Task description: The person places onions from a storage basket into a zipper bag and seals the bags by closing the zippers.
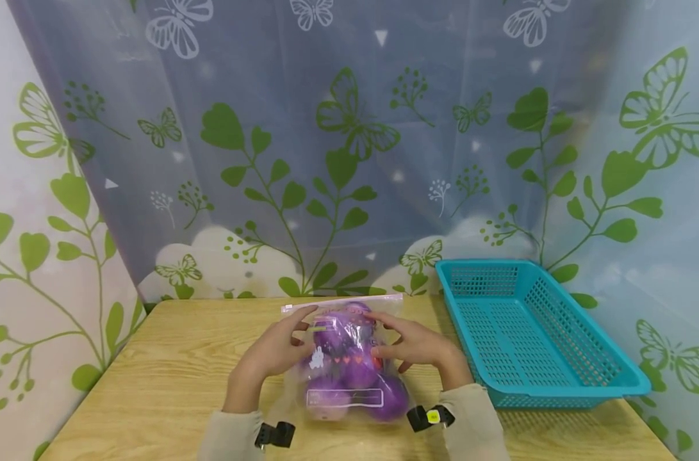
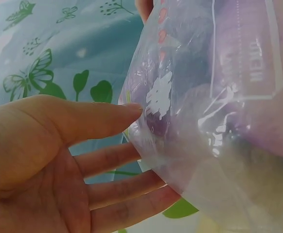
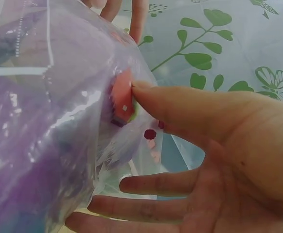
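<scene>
A see-through zip bag (image 1: 355, 362) with several purple rounded things in it rests on the table in the head view. Printed hearts, a white figure and a framed label show on its front. At the bag's left side is my left hand (image 1: 274, 346), thumb and fingers extended along the edge. My right hand (image 1: 421, 346) is at the opposite side, its fingers spread. In the right wrist view, that thumb touches the bag beside a small red piece (image 3: 122, 97). The left wrist view has the left thumb (image 2: 102, 119) at the bag's edge. The purple things' exact kind is blurred by the plastic.
To the right on the table stands a turquoise plastic basket (image 1: 568, 389) with perforated walls. The wooden table (image 1: 170, 365) extends left of the bag. A curtain (image 1: 430, 192) printed with leaves and butterflies hangs behind and at both sides.
</scene>
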Motion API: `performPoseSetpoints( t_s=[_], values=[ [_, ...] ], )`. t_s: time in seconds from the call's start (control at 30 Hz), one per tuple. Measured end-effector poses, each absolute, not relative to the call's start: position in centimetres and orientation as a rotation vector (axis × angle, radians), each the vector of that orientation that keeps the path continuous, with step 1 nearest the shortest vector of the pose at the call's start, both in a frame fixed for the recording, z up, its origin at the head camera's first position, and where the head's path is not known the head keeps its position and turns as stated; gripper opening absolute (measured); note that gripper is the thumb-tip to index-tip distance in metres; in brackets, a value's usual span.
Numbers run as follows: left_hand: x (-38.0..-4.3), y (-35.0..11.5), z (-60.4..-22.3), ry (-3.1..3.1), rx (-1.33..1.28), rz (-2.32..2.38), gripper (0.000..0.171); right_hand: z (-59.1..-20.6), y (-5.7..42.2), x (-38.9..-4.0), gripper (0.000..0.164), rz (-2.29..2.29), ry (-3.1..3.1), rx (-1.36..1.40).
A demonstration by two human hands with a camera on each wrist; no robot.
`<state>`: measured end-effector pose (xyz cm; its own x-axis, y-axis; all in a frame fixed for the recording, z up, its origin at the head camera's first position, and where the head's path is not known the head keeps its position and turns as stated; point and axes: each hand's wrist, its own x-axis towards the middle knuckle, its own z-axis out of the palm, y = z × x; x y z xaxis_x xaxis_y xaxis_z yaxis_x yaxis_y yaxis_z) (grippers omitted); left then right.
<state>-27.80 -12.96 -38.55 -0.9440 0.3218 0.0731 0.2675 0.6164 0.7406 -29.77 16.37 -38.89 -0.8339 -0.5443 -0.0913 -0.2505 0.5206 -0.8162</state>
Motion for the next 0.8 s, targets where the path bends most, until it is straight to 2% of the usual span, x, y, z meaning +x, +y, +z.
performPoseSetpoints(
  t_s=[0.8],
  values=[
    [-27.6,-13.05,-38.12,2.753,0.64,1.212,0.066,-38.67,16.24,-29.63,0.07,-1.184,2.449,-0.647]
  ],
)
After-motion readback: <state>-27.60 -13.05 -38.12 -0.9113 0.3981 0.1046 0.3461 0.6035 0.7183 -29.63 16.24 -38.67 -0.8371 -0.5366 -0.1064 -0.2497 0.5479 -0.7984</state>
